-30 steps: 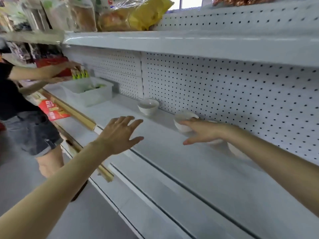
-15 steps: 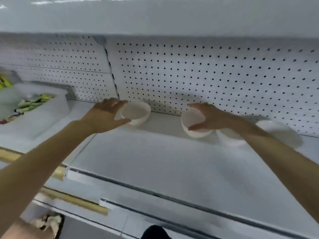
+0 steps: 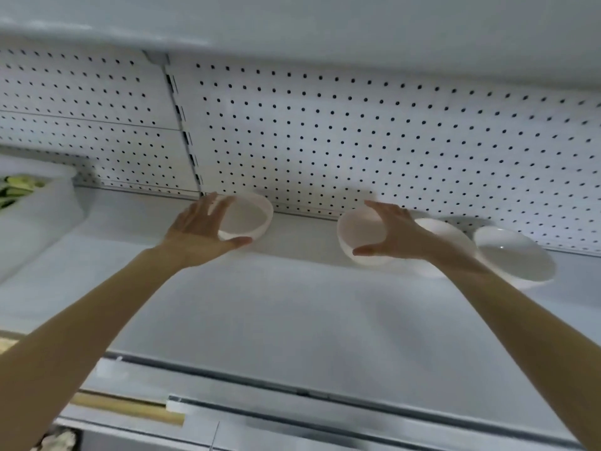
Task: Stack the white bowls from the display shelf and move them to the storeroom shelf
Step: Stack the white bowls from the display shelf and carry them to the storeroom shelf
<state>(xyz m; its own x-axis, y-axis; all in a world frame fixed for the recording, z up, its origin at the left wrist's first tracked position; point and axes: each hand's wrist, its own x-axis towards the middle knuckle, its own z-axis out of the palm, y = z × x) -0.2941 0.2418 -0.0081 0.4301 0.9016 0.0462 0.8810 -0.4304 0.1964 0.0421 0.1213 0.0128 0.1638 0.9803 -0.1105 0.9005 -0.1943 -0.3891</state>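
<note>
The left hand (image 3: 208, 229) clasps the leftmost glossy white round bowl (image 3: 252, 216); the right hand (image 3: 395, 236) grips the tilted second bowl (image 3: 359, 237). Two more white bowls (image 3: 514, 255) sit rightward against the pegboard (image 3: 357, 141), with open white shelf (image 3: 292, 304) in front.

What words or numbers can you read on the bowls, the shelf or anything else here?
None: no word, number or sign can be read here.
Left bowl, tilted bowl, third bowl, rightmost bowl: plain white, no print shows.
Pegboard and display shelf: only holes and bare white surface.
Green packets at the left edge: too blurred to read.
</note>
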